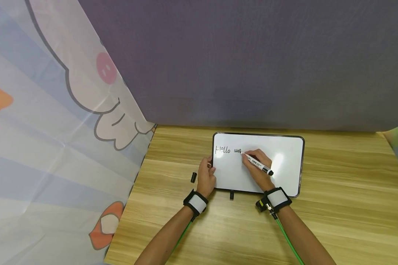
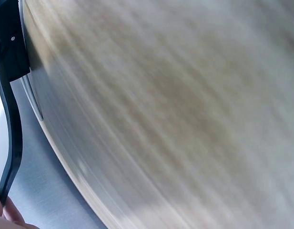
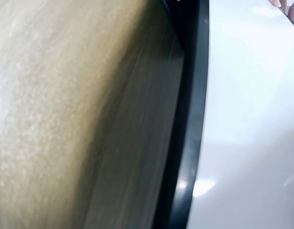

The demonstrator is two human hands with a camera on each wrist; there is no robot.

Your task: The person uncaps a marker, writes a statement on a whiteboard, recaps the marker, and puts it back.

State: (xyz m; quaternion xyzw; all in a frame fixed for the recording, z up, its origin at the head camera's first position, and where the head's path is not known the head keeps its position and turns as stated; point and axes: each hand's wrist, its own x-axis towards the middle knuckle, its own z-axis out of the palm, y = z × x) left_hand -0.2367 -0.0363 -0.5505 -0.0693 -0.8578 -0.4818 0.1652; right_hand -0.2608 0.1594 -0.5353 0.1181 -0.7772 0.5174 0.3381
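Note:
A small whiteboard (image 1: 232, 173) with a black frame stands on the wooden table, bearing the handwritten letters "Hello wor". At its left edge my left hand (image 1: 206, 179) grips the frame, thumb toward the front. The left wrist view catches the black frame (image 2: 14, 138) with fingertips (image 2: 8, 212) at it. My right hand (image 1: 258, 169) pinches a white marker (image 1: 257, 163) with a black end, its tip on the board at the last letter. In the right wrist view the writing is out of sight; the white surface (image 3: 247, 119) fills the right side.
A black marker cap (image 1: 194, 177) lies on the wooden table (image 1: 345, 206) left of my left hand. A black foot (image 1: 231, 194) juts from the board's lower edge. Behind stands a grey panel (image 1: 238, 66); a cartoon-printed sheet (image 1: 53, 165) hangs at left. Green cables (image 1: 288, 239) trail from the wrists.

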